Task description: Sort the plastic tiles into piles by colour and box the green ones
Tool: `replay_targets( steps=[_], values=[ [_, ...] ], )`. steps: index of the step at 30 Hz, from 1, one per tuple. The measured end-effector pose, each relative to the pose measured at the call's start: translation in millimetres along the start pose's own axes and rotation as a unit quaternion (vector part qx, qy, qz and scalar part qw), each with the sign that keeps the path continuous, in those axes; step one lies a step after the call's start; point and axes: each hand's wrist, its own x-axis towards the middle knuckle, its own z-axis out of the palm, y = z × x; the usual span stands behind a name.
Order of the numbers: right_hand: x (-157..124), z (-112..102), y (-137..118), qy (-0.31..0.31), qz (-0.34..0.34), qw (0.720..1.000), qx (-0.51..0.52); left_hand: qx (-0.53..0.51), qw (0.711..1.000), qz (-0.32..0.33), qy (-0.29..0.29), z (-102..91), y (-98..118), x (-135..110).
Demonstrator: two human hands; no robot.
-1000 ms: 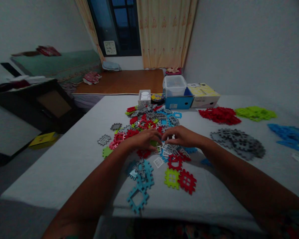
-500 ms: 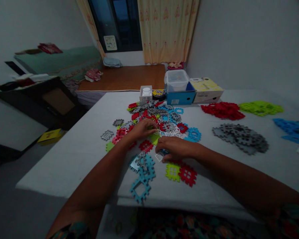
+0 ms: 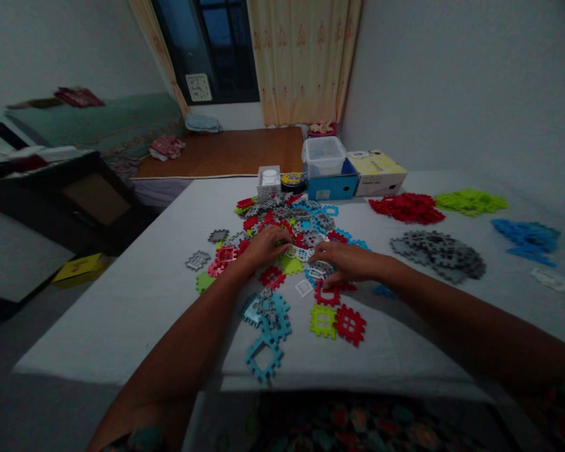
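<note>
A mixed heap of red, blue, grey, green and white interlocking tiles (image 3: 287, 220) lies on the white table (image 3: 136, 301). My left hand (image 3: 266, 246) rests on the heap, fingers curled over the pieces near a green tile (image 3: 290, 264). My right hand (image 3: 346, 262) lies palm down beside it, fingers bent onto small white tiles (image 3: 317, 271). What either hand grips is hidden under the fingers. A red tile (image 3: 327, 295) sits just below the right hand.
Sorted piles lie to the right: red (image 3: 407, 207), green (image 3: 471, 201), blue (image 3: 525, 235), grey (image 3: 440, 254). A clear tub on a blue box (image 3: 329, 176) and a yellow box (image 3: 376, 171) stand at the far edge. Loose tiles (image 3: 266, 336) lie near the table's front.
My right hand moved toward me half a second ago, then went back up to the white tiles. The left hand shifted slightly forward on the heap.
</note>
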Motion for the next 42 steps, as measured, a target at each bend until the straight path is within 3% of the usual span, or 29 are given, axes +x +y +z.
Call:
replay_targets(
  steps=[4,8,10,22,25,28,32,36,39,42],
  values=[
    [5,12,24,0.080,0.057,0.995,-0.019,0.026,0.998,-0.019,0.050,3.3,-4,1],
    [13,7,43,0.129,0.121,0.983,-0.037,0.054,0.985,-0.095,0.131,0.9,-10,0],
    [15,4,45,0.152,0.135,0.979,-0.031,0.062,0.981,-0.118,0.143,-2.2,-13,-1],
    [14,-1,43,0.236,0.140,0.959,0.072,0.066,0.983,-0.098,0.141,-0.7,-9,-2],
    [11,-5,45,0.247,0.155,0.949,0.117,0.015,0.981,-0.134,0.141,-0.1,-4,-2],
    [12,-6,39,0.230,0.153,0.933,0.230,-0.090,0.977,-0.153,0.119,1.2,4,-1],
    [22,9,21,0.186,0.132,0.905,0.360,-0.130,0.977,-0.127,0.110,4.4,20,3],
    [31,26,15,0.200,0.117,0.898,0.374,-0.132,0.983,-0.104,0.080,6.2,35,5],
    [12,16,30,0.240,0.139,0.902,0.331,-0.129,0.983,-0.120,0.057,4.9,35,4],
    [-51,-18,54,0.301,0.182,0.903,0.245,-0.103,0.985,-0.130,0.053,2.3,25,3]
  ],
)
